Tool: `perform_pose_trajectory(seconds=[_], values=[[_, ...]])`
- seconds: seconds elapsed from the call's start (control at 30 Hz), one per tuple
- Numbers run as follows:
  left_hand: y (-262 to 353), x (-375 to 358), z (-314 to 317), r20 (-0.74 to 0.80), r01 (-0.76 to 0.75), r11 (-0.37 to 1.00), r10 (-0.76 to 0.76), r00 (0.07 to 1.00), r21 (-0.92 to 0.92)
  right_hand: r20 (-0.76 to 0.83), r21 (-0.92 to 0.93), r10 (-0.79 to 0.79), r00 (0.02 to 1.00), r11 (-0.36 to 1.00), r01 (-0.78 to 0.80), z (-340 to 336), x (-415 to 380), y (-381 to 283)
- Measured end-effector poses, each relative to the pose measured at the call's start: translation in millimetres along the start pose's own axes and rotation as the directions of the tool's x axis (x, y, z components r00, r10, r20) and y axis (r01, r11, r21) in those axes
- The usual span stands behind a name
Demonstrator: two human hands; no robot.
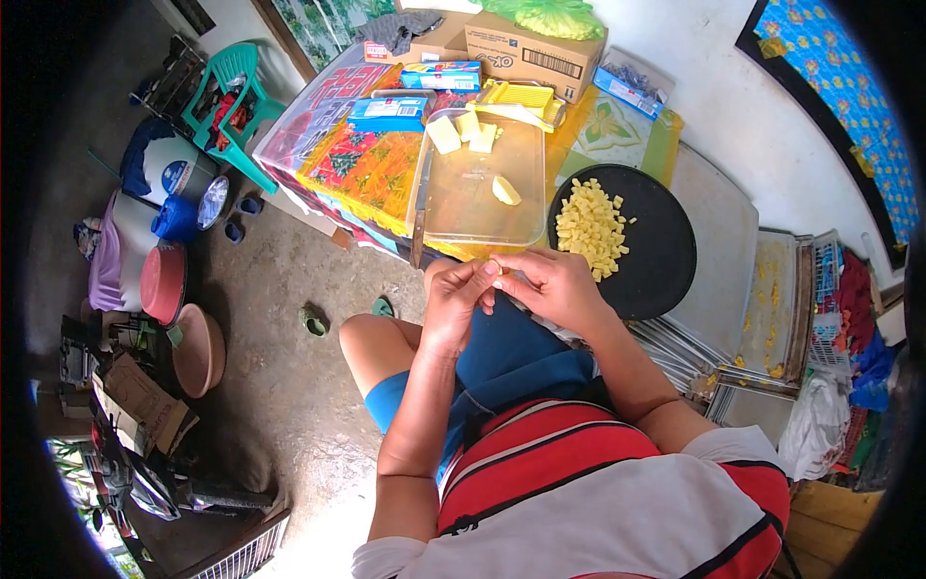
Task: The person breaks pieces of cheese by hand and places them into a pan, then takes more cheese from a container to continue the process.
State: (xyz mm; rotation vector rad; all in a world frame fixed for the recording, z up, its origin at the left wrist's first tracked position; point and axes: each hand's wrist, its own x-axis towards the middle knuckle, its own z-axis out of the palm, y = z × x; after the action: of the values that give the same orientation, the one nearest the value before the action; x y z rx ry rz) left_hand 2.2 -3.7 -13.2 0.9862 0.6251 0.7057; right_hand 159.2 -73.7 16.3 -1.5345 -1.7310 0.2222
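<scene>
Head view: the fingers of both hands meet at the near edge of the worktop. The left hand has its fingers curled and pressed together, its fingertips pinching a small yellow piece. The right hand also has its fingers drawn together, its fingertips touching the same piece from the other side. The piece is too small to identify with certainty; its colour matches the cut cubes nearby.

Just beyond the hands lies a clear rectangular tray. It carries one pale yellow chunk near its middle and several larger chunks at its far end. A knife lies along the tray's left edge, blade pointing away from the person.

Just right of the tray, near the right hand, sits a round black plate bearing a heap of small yellow cubes.

Farther back on the worktop stand a yellow slotted tool, two blue boxes and a cardboard carton. A patterned cloth covers the left part of the worktop.
</scene>
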Motion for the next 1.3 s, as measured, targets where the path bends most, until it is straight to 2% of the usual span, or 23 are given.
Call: perform_pose_trajectory(seconds=[1.3], values=[[-1.5, -0.3, 1.3, -0.001, 0.03, 0.999, -0.03, 1.0, -0.034, -0.015, 0.01, -0.008, 1.0, 1.0, 0.009, -0.4, -1.5, 0.9]])
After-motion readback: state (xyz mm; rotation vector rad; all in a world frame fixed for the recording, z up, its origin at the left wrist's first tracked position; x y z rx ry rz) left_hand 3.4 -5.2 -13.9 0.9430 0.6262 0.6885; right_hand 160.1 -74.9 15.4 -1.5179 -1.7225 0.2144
